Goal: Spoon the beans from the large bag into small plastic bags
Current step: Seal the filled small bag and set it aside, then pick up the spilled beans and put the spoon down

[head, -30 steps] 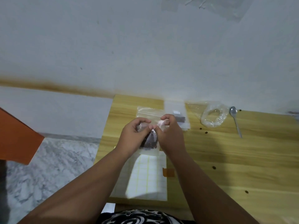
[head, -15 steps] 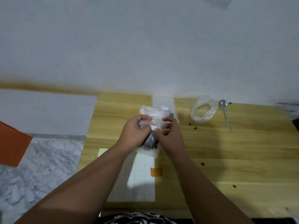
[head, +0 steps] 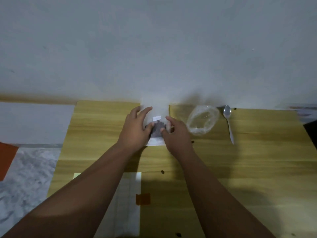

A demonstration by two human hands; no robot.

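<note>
A small clear plastic bag [head: 157, 129] with dark beans inside and a white label lies near the far edge of the wooden table [head: 240, 169], on top of other flat clear bags. My left hand [head: 135, 131] is at its left side with fingers spread and the thumb touching it. My right hand [head: 176, 133] is at its right side, fingers relaxed, thumb against the bag. The large clear bag [head: 202, 121] lies crumpled to the right and looks empty. A metal spoon [head: 229, 124] lies beyond it on the table.
Loose beans [head: 162, 172] are scattered over the tabletop. A white sheet [head: 128, 203] with a piece of orange tape [head: 142, 199] lies near the front edge. A wall stands right behind the table. An orange object [head: 6, 158] stands on the marble floor at left.
Both hands moved the small bean bag away from me and lowered it onto the flat bags at the far edge. The pinching fingers have opened.
</note>
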